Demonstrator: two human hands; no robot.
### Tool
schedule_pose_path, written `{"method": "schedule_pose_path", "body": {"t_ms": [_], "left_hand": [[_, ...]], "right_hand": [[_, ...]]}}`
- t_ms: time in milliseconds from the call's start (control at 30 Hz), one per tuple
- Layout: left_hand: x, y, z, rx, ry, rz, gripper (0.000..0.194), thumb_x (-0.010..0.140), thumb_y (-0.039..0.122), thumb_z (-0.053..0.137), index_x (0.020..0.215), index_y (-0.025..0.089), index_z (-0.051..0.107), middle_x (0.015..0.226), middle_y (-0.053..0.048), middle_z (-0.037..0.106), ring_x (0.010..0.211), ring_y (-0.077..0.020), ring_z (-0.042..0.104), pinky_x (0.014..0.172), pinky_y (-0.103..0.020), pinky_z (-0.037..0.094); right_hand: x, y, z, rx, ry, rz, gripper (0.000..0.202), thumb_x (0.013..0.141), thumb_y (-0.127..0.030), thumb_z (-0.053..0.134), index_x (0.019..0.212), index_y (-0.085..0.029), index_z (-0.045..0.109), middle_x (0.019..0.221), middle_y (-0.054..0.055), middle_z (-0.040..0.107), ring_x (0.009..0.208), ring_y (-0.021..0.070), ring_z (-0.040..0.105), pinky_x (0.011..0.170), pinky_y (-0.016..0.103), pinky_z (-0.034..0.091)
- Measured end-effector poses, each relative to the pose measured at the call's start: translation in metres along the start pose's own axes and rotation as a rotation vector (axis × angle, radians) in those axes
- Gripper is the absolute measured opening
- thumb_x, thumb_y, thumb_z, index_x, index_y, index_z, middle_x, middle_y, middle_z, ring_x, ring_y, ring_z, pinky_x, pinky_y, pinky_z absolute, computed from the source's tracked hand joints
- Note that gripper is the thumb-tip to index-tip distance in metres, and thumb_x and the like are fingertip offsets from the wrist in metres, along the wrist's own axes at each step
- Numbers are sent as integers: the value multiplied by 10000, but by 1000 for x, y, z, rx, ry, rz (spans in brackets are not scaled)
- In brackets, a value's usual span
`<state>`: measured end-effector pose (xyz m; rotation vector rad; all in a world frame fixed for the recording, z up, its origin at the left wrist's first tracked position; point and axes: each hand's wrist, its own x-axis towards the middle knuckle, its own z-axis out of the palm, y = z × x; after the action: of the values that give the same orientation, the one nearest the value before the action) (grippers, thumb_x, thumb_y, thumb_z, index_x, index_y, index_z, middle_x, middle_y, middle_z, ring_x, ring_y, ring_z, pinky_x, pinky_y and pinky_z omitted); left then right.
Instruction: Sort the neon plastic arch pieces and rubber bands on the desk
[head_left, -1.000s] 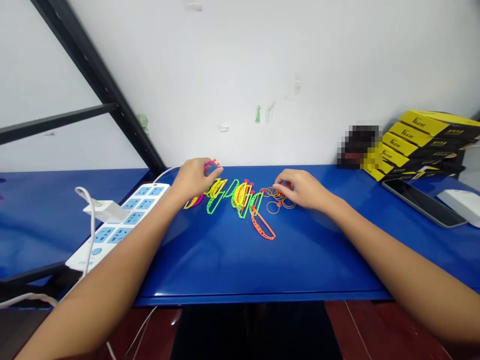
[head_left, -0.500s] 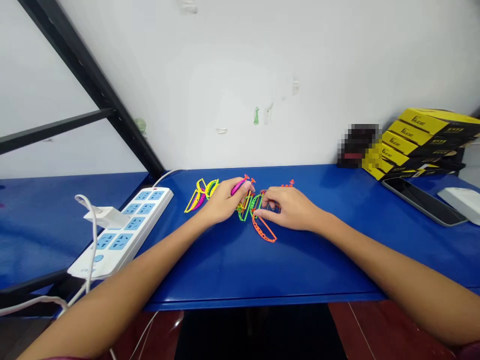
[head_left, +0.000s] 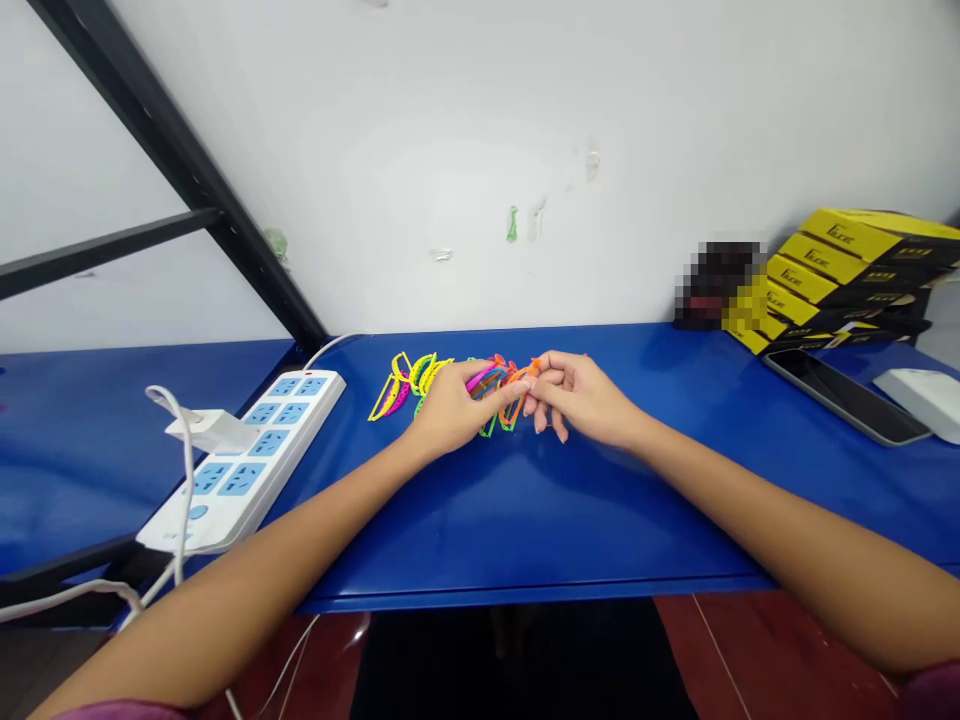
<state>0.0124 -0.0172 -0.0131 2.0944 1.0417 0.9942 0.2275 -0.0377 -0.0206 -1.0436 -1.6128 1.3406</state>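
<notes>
So the bunch of plastic bows [head_left: 491, 378] is skinny little arcs in pink, blue and orange, mid-bench [head_left: 525, 510], pinched in the left hand [head_left: 450, 408]. Right hand's [head_left: 589, 400] curled up against the orange end, can't tell if it's gripping. Yellow bows [head_left: 401, 375] lie just left. Bare blue runs to the front edge, power strip [head_left: 251, 450] left, phone [head_left: 847, 397] well off right.

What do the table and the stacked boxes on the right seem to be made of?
Table: perhaps painted metal, smooth and glossy blue, judging by its bright reflections.
Boxes: probably printed cardboard, yellow and black, with crisp folded edges and lettering; whether they're coated is unclear.
</notes>
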Motion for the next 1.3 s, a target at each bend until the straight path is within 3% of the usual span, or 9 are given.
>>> {"method": "schedule_pose_path", "body": {"t_ms": [200, 333, 500, 567, 667, 767, 867, 1067, 1300], "left_hand": [[-1, -5, -1, 129, 44, 164, 334, 968, 454, 762, 766, 189, 735, 857, -63, 708, 807, -211, 634, 775, -338, 448], [1, -2, -5, 126, 4, 181, 358, 951, 456, 769, 724, 187, 704, 799, -42, 689, 745, -183, 589, 734, -323, 423], [7, 0, -18, -83, -213, -132, 595, 846, 637, 823, 592, 190, 524, 579, 40, 419, 560, -104, 329, 544, -285, 240], [11, -5, -25, -178, -299, -246, 628, 754, 661, 889, 590, 200, 494, 582, 47, 404, 545, -89, 293, 521, -271, 212], [18, -16, -36, -197, -157, -306, 643, 753, 701, 853, 586, 225, 455, 533, 66, 328, 510, -91, 250, 503, -272, 196], [22, -23, -44, 106, 62, -126, 457, 824, 607, 796, 695, 189, 662, 606, 24, 512, 588, -129, 374, 569, -278, 262], [23, -25, -49, 302, 179, 10, 390, 915, 541, 714, 776, 176, 718, 668, 7, 584, 642, -147, 419, 626, -291, 297], [23, -27, -53, 485, 156, 141, 448, 1002, 489, 628, 661, 216, 529, 608, 9, 473, 609, -163, 400, 665, -323, 279], [28, -42, -74, 624, 163, 95, 314, 928, 419, 629, 695, 242, 517, 656, -31, 536, 662, -214, 490, 692, -343, 286]], "right_hand": [[-3, -4, -7, -266, 132, -245, 237, 955, -441, 753, 1009, -236, 647, 809, 9, 715, 620, 158, 672, 513, 274, 515], [-6, -6, -9, -399, 147, -351, 269, 1018, -492, 703, 949, -233, 692, 792, 21, 714, 617, 159, 649, 569, 303, 519], [0, -7, -18, -142, 158, -208, 517, 912, -739, 770, 923, -245, 618, 696, -12, 657, 498, 141, 603, 443, 278, 494], [6, -6, -31, -125, 270, -245, 541, 896, -757, 777, 912, -250, 590, 719, -5, 677, 492, 129, 595, 431, 263, 478], [15, 1, -55, -266, 401, -357, 393, 984, -623, 736, 1010, -251, 610, 873, 44, 759, 615, 163, 675, 530, 290, 534], [20, 14, -67, -692, 259, -393, 176, 1041, -404, 662, 1051, -232, 697, 961, 79, 807, 793, 223, 741, 746, 353, 559], [19, 24, -67, -935, 173, -353, 179, 1084, -319, 576, 1066, -230, 731, 994, 86, 820, 862, 246, 741, 804, 358, 517], [17, 20, -67, -1005, 215, -483, 161, 1069, -286, 606, 1021, -207, 739, 1098, 139, 744, 935, 256, 696, 857, 376, 529], [15, 15, -66, -1122, 153, -444, 233, 1101, -320, 536, 1045, -220, 739, 1061, 138, 788, 980, 297, 693, 875, 425, 515]]}}
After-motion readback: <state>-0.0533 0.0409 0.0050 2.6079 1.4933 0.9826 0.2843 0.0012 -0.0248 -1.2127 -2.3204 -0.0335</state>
